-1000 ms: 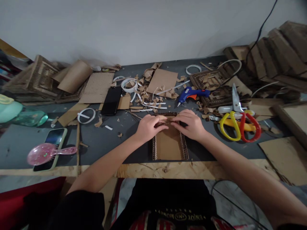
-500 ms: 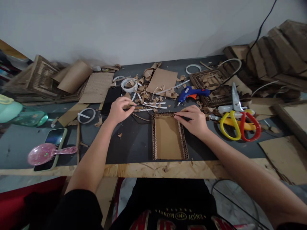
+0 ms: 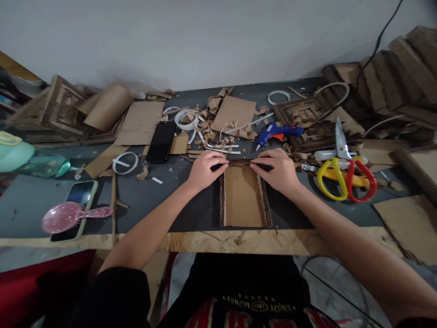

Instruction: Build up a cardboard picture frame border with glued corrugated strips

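A shallow cardboard frame [image 3: 241, 196] with a flat brown base lies before me, corrugated strips along its left, right and far sides. My left hand [image 3: 207, 169] is closed at its far left corner, thumb and finger pinching the far corrugated strip [image 3: 240, 161]. At the opposite end of that strip, my right hand [image 3: 277, 169] pinches it the same way, near the far right corner. Fingertips cover both ends of the strip. Just beyond my right hand lies a blue glue gun [image 3: 278, 131] with an orange trigger.
Cardboard scraps and white strips surround a tape roll [image 3: 186, 120] behind the frame. A black phone [image 3: 161, 142] is at left, a pink hairbrush [image 3: 63, 217] on another phone nearer. Scissors [image 3: 346, 177] with yellow and red handles lie right. Cardboard pieces [image 3: 403, 77] are stacked far right.
My left hand has moved right and toward me, onto the frame's far left corner. The black phone and a small white piece now show where that arm was. My right hand stays at its corner.
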### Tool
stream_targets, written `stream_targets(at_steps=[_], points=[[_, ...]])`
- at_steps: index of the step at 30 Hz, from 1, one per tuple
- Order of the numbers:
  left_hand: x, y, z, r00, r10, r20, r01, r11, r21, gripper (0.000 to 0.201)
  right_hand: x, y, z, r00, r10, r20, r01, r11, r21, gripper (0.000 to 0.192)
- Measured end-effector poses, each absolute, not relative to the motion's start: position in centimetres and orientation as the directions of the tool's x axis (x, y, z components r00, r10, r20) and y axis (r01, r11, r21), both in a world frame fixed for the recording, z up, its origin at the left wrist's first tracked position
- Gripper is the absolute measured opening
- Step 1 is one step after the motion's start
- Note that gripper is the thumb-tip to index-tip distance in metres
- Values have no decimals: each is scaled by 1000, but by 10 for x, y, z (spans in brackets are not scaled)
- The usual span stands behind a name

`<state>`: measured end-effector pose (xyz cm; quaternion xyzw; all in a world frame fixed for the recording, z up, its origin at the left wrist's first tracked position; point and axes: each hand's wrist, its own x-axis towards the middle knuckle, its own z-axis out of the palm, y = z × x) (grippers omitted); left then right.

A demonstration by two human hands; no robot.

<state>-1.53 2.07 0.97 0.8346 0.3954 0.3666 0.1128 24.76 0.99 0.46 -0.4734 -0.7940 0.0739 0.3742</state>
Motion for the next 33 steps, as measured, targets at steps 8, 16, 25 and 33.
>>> stream_targets(at_steps=[8,16,25,33], points=[[-18,21,9,363,749,555,614,-640,462,18,246,6,17,-188,817,545,651,519,-554,20],[-25,24,9,438,680,588,630,-698,339,23,255,7,22,24,794,607,701,420,-577,18],[-21,24,7,521,643,562,592,-746,306,22,264,12,28,103,780,618,793,310,-524,24],[-25,20,7,370,748,551,697,-616,368,23,300,12,62,63,996,58,887,-29,-461,25]])
